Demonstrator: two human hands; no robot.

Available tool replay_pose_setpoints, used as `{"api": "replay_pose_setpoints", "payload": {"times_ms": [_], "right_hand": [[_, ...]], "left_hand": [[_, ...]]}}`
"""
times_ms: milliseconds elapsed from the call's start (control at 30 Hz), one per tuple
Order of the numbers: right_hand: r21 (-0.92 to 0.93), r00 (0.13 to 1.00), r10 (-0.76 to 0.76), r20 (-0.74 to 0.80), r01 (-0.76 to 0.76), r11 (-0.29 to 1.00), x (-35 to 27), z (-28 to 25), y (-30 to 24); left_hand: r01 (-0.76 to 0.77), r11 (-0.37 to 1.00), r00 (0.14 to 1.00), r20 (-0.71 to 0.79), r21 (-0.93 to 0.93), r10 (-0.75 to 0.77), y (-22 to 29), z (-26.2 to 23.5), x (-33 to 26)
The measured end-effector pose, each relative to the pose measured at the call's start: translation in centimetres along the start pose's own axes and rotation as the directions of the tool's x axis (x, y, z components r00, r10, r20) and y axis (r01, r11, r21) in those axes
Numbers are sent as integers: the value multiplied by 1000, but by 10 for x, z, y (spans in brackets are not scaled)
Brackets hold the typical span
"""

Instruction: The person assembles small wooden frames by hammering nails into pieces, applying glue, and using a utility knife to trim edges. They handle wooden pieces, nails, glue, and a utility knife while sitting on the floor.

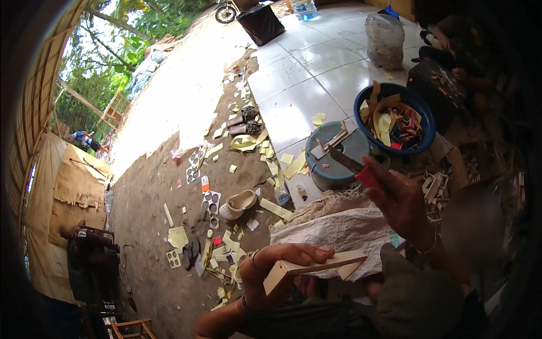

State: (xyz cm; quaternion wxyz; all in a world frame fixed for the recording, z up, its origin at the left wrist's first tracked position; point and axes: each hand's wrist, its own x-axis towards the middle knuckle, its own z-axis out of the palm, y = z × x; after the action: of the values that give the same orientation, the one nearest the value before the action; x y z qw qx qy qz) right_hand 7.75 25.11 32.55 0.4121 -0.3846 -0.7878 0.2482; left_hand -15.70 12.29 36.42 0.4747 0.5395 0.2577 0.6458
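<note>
Left hand (pixel 276 265): near centre, fingers curled tight around a pale wooden strip (pixel 316 265), held level above the lap. Right hand (pixel 398 198): right of centre, closed on the red handle of a knife (pixel 353 165), blade pointing far-left. Beyond: white woven sack (pixel 339 229), grey upturned basin (pixel 333 155), blue basin (pixel 420 116) of coloured offcuts, yellow scraps (pixel 248 141) strewn on dirt floor.

A pale tan wooden strip (pixel 313 266) is seen near; a red-handled knife (pixel 354 167), a blue basin (pixel 395 118) with yellow scraps at right, white floor tiles (pixel 316 68) far.
</note>
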Motion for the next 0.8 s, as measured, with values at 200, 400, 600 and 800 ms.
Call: {"api": "replay_pose_setpoints", "payload": {"times_ms": [200, 400, 600, 800], "right_hand": [[76, 987, -100, -126, 110, 991, -8, -13, -5], [169, 884, -403, 236, 371, 913, 9, -18, -42], [140, 854, -453, 258, 431, 892, 10, -13, -52], [150, 861, -439, 259, 413, 898, 7, -11, -52]], "left_hand": [[162, 976, 975, -173, 146, -136, 2, -8, -1], [179, 962, 963, -238, 209, -127, 1, -4, -10], [117, 963, 989, -116, 244, -91, 0, -9, -13], [111, 931, 990, -116, 347, -75, 1, -10, -15]]}}
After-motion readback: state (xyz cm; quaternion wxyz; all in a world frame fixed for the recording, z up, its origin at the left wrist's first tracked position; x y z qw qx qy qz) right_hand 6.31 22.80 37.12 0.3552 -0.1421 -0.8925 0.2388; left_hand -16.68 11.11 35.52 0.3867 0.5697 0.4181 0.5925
